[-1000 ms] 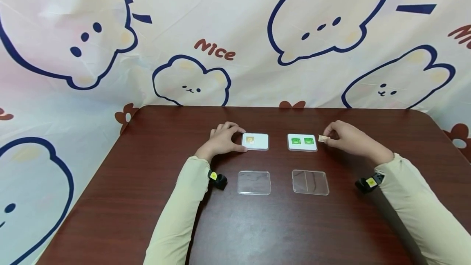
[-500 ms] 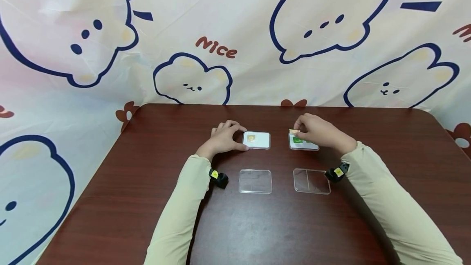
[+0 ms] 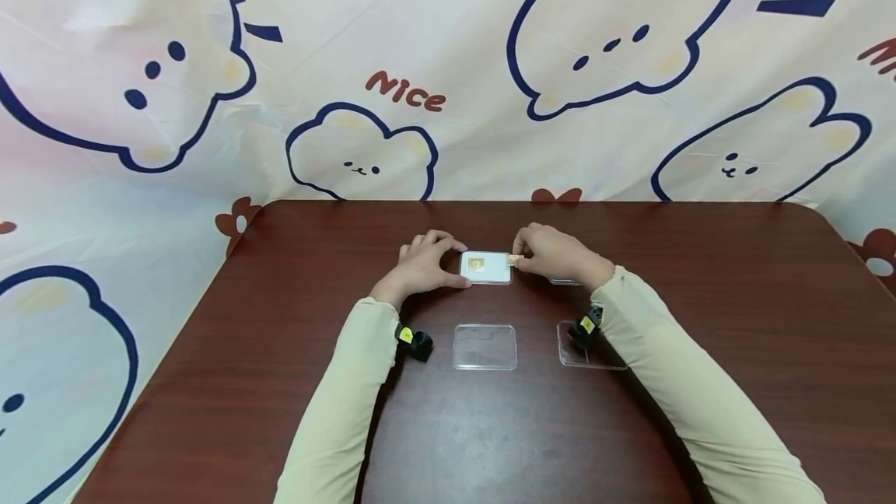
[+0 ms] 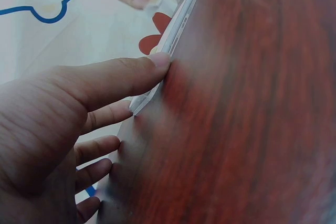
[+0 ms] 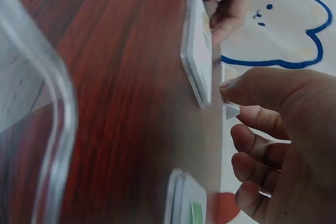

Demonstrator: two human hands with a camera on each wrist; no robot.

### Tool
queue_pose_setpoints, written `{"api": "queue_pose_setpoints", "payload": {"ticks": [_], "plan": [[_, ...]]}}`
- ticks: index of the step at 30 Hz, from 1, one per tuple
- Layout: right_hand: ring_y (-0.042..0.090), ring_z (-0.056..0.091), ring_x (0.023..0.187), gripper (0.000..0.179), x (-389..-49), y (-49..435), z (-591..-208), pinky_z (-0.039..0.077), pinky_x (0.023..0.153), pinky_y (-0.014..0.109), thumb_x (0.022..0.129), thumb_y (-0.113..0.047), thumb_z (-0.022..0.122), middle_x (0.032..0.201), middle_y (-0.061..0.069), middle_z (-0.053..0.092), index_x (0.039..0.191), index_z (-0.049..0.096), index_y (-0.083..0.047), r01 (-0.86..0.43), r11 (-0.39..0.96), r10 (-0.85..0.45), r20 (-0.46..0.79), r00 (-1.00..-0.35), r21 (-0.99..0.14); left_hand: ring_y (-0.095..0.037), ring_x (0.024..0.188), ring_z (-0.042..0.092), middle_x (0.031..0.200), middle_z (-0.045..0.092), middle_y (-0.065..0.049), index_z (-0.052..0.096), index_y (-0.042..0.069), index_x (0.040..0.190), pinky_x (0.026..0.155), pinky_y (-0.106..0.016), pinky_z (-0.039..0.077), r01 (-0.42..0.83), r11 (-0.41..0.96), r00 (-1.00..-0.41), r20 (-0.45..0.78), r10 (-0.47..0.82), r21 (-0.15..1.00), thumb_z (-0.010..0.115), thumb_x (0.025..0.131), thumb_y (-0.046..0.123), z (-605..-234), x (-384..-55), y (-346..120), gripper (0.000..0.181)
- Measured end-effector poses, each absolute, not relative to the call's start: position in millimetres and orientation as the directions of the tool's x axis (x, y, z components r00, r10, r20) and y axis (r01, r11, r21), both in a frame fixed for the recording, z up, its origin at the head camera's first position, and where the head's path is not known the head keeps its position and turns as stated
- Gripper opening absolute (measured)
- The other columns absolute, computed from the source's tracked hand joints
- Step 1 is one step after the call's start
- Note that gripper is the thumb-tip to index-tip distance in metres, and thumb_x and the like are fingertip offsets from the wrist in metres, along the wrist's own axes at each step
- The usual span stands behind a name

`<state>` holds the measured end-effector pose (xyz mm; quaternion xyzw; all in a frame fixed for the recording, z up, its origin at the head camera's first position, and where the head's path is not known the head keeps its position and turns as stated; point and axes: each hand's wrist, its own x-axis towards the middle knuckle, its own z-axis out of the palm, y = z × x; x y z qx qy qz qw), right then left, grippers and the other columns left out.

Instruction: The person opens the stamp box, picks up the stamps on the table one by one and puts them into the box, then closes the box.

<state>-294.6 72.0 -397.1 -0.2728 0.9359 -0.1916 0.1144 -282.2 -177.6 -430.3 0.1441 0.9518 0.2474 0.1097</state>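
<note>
My left hand (image 3: 422,267) grips the left end of a flat clear case (image 3: 495,269) between thumb and index finger. The case has a white insert bearing a small gold square (image 3: 476,264). Above its right end, my right hand (image 3: 554,253) pinches a small cream packet (image 3: 514,260) between thumb and fingertips. In the right wrist view the packet (image 5: 231,111) shows a serrated edge, and the other fingers curl loosely. A second white case (image 3: 563,281) is mostly hidden under the right hand; its green square (image 5: 196,212) shows in the right wrist view.
Two clear plastic covers lie nearer on the dark wooden table (image 3: 448,434): a left cover (image 3: 484,347) and a right cover (image 3: 607,357), the latter partly behind the right wrist camera (image 3: 585,327). A printed cloth (image 3: 476,162) hangs behind the table.
My right hand has carried the small packet leftward from beside the second case, across it, to the right end of the held case. My left hand stays in place.
</note>
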Motion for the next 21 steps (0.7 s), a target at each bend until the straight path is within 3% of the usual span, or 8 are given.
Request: {"api": "queue_pose_setpoints", "payload": {"ticks": [21], "plan": [[0.019, 0.053, 0.085, 0.019, -295.2, 42.9, -403.9, 0.045, 0.073, 0.035, 0.092, -0.021, 0.060, 0.103, 0.008, 0.059, 0.106, 0.063, -0.008, -0.450, 0.815, -0.536, -0.179, -0.825, -0.365, -0.030, 0.132, 0.032, 0.147, 0.038, -0.004, 0.057, 0.027, 0.132, 0.104, -0.051, 0.024, 0.220, 0.837, -0.935, -0.135, 0.327, 0.501, 0.076, 0.078, 0.047, -430.6, -282.1, -177.6, 0.061]]}}
